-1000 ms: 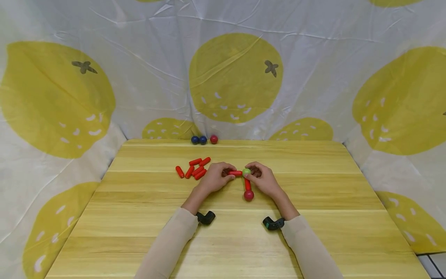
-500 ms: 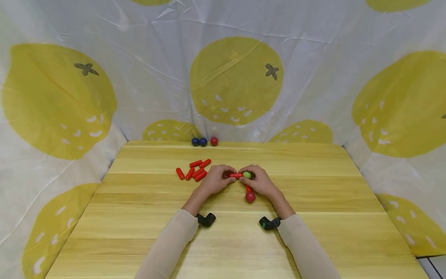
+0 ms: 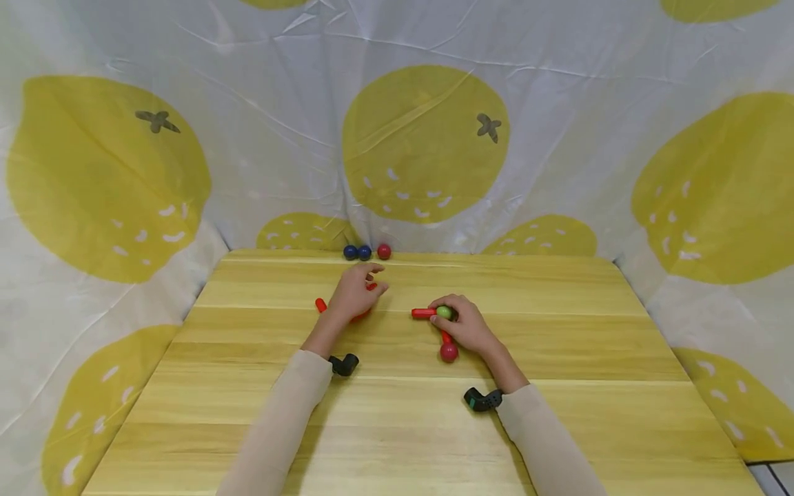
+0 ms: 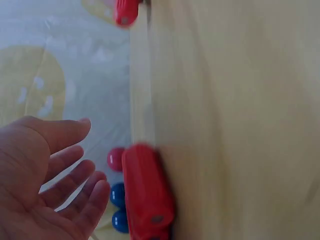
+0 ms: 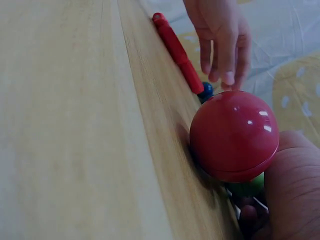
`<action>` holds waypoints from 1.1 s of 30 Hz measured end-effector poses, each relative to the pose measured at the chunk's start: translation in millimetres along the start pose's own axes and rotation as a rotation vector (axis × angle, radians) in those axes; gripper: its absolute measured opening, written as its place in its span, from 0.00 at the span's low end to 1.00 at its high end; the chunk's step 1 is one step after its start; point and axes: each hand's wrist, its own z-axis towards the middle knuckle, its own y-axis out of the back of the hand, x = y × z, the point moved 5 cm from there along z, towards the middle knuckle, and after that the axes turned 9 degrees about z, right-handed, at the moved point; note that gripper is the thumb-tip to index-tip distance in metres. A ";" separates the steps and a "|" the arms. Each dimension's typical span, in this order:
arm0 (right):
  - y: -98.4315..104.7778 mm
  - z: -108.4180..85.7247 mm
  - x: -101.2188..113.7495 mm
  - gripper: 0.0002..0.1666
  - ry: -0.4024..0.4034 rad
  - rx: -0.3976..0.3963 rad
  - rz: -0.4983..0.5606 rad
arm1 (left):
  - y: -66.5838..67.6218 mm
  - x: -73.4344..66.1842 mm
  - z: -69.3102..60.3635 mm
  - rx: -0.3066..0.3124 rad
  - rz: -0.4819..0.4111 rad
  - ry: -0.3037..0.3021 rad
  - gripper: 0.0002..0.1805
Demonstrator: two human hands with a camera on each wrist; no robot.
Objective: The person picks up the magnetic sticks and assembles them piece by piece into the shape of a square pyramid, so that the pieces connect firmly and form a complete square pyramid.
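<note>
Right hand [image 3: 466,324] pinches a green ball [image 3: 444,313]; left hand [image 3: 356,293] hangs over loose rods [image 3: 320,304]

Nearest, on the person's side of the right fingertips, a crimson ball [image 3: 449,352] sits at the end of a short red rod [image 3: 446,337], which runs up under that hand. The green ball is between the right thumb and fingers, and a second red rod [image 3: 424,313] points out left from those fingertips. A light, steady right pinch at this corner should suit best, since a hard squeeze might twist the two rods out of line.

Farther off, the left fingers are relaxed and grasp nothing. The loose rods lie below and beside them, partly covered, so I cannot count them all. Taking one rod by its sides, thumb against fingertip, would probably disturb its neighbours least.

Just beyond the left fingertips, two blue balls [image 3: 357,252] touch or nearly touch at the wooden tabletop's [image 3: 397,427] far edge, with another crimson ball [image 3: 384,251] just right of them. No container shows; the loose pieces lie directly on the wood
</note>
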 end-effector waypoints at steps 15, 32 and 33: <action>-5.1 -3.1 -1.9 0.11 0.007 -0.010 0.010 | 30.2 53.9 36.0 0.035 0.118 0.066 0.38; 0.3 -2.1 -3.2 0.11 0.007 -0.016 0.003 | 24.0 76.1 39.3 0.132 0.197 0.144 0.23; 1.2 -1.6 -3.1 0.11 0.006 -0.018 -0.001 | 25.2 74.8 39.5 0.122 0.192 0.138 0.23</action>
